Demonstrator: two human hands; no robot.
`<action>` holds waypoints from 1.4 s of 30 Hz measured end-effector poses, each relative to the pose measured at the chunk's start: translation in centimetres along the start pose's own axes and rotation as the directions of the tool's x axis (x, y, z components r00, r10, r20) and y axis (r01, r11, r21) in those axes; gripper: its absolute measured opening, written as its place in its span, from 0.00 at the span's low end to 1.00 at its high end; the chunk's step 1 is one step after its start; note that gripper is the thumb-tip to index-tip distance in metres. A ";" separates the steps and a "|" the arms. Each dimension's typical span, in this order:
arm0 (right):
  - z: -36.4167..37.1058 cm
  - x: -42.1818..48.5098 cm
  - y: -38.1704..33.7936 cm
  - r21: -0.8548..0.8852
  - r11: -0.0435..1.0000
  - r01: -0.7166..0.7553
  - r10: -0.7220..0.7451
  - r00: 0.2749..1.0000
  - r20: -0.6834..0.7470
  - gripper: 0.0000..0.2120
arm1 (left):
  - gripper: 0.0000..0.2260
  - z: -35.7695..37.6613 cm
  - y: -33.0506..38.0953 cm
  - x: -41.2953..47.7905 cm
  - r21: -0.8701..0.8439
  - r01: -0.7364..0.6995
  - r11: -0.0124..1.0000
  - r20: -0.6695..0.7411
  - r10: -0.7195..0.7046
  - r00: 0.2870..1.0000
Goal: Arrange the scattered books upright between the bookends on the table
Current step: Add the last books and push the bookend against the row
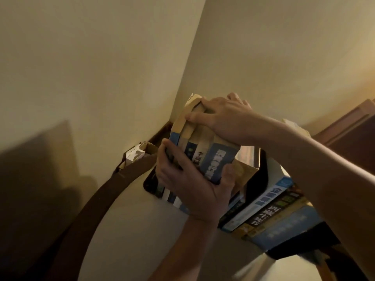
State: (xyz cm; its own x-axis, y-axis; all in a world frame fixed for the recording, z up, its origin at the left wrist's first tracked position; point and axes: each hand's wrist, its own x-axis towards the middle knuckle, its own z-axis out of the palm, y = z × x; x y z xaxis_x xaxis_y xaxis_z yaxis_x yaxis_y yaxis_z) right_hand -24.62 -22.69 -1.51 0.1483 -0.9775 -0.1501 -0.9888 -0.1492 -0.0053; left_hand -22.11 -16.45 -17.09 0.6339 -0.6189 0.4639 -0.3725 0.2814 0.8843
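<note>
a person's two bare arms reach over a round table with a pale top and a dark brown rim, set in a corner between two cream walls.

both hands hold one bundle of books, spines facing the camera. about four spines can be counted in it: blue, tan and black, white, and a wide blue one. blur makes the exact count unsure. the bundle leans, top towards the corner, and its lower end reaches the table top.

the left hand grips the lower part of the bundle, fingers curled round the left side and thumb pressed on the right side. the right hand clasps the top end, fingers curled over the upper edges and thumb on the spines.

two black bookends show. the left bookend is just beside the bundle's lower end. the right bookend is at the far end of a row of at least four books, with white-blue, black, yellow and blue spines, all leaning. the bundle sits between the left bookend and this row.

one small white box lies near the table rim, against the wall.
</note>
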 end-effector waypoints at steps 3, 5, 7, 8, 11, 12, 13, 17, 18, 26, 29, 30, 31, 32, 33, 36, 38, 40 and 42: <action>0.1 0.0 0.7 -0.017 1.000 -0.013 0.014 1.000 0.008 0.43 | 0.46 0.2 -0.2 -0.1 0.026 -0.017 0.999 -0.003 0.018 1.000; 0.0 0.1 0.8 -0.057 0.998 -0.023 0.026 0.998 0.054 0.53 | 0.45 0.3 -0.2 -0.1 0.041 -0.020 0.999 -0.002 0.020 1.000; 0.0 0.5 0.9 -0.086 0.996 -0.032 0.039 0.996 0.078 0.62 | 0.45 0.4 -0.2 -0.1 0.051 -0.020 0.998 -0.003 0.020 1.000; 0.0 0.7 0.9 -0.096 0.995 -0.031 0.040 0.995 0.086 0.63 | 0.45 0.4 -0.2 -0.2 0.055 -0.019 0.998 -0.002 0.019 1.000; 0.1 0.5 1.0 -0.155 0.988 -0.012 0.026 0.996 0.084 0.69 | 0.45 0.5 -0.3 -0.2 0.069 -0.024 0.997 -0.006 0.024 1.000; 0.2 0.3 1.1 -0.144 0.989 -0.024 0.034 0.997 0.072 0.66 | 0.44 0.5 -0.3 -0.2 0.069 -0.029 0.997 -0.007 0.029 1.000; 0.3 0.2 1.1 -0.128 0.991 -0.041 0.049 0.997 0.063 0.63 | 0.44 0.5 -0.3 -0.2 0.069 -0.034 0.997 -0.010 0.035 0.999; 0.2 -0.3 1.2 -0.139 0.990 -0.029 0.038 0.997 0.065 0.65 | 0.43 0.6 -0.3 -0.2 0.074 -0.046 0.996 -0.010 0.047 0.999; 0.2 -0.4 1.1 -0.117 0.992 -0.051 0.058 0.996 0.061 0.60 | 0.43 0.6 -0.3 -0.2 0.080 -0.044 0.996 -0.011 0.045 0.999; 0.2 -1.3 1.4 -0.013 1.000 -0.007 0.008 0.999 0.035 0.50 | 0.43 0.4 -0.7 -0.2 0.081 -0.053 0.995 0.019 0.052 0.998; -0.5 -2.7 3.0 0.123 0.992 -0.016 0.017 1.000 -0.006 0.45 | 0.42 -0.1 -1.2 -0.3 0.072 -0.071 0.995 0.047 0.068 0.997; -0.7 -2.9 4.2 0.140 0.989 -0.046 0.051 0.998 -0.032 0.44 | 0.42 -0.3 -1.4 -0.5 0.065 -0.076 0.995 0.056 0.072 0.996; -1.0 -3.2 5.3 0.129 0.988 -0.086 0.094 0.994 -0.054 0.45 | 0.42 -0.5 -1.7 -0.6 0.057 -0.079 0.995 0.062 0.075 0.995; -1.1 -3.5 6.2 0.107 0.986 -0.125 0.132 0.990 -0.057 0.45 | 0.43 -0.6 -1.8 -0.9 0.048 -0.080 0.996 0.069 0.077 0.995; -1.0 -3.9 7.0 0.078 0.987 -0.143 0.146 0.988 -0.043 0.46 | 0.43 -0.6 -1.8 -1.0 0.036 -0.080 0.996 0.074 0.077 0.994; -0.3 -4.8 7.6 0.031 0.996 -0.087 0.088 0.996 -0.008 0.45 | 0.45 -0.2 -1.4 -1.2 0.032 -0.066 0.997 0.064 0.064 0.996; 0.0 -5.0 7.3 0.037 0.996 -0.077 0.078 0.997 -0.027 0.44 | 0.46 0.2 -1.2 -1.1 0.059 -0.060 0.996 0.043 0.058 0.997; 0.0 -5.1 6.9 0.021 0.997 -0.077 0.078 0.997 -0.030 0.43 | 0.46 0.4 -1.1 -1.0 0.077 -0.056 0.995 0.028 0.054 0.998; -0.2 -5.3 6.3 0.001 0.999 -0.054 0.054 0.998 -0.036 0.43 | 0.47 0.5 -1.2 -1.0 0.088 -0.053 0.995 0.018 0.051 0.999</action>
State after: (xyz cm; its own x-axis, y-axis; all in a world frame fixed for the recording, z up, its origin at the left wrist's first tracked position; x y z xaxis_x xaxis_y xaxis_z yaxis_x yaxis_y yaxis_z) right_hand -31.66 -18.49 -0.55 0.0957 -0.9888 -0.1147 -0.9953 -0.0966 0.0021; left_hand -22.64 -16.53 -18.63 0.6013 -0.6169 0.5078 -0.4637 0.2481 0.8505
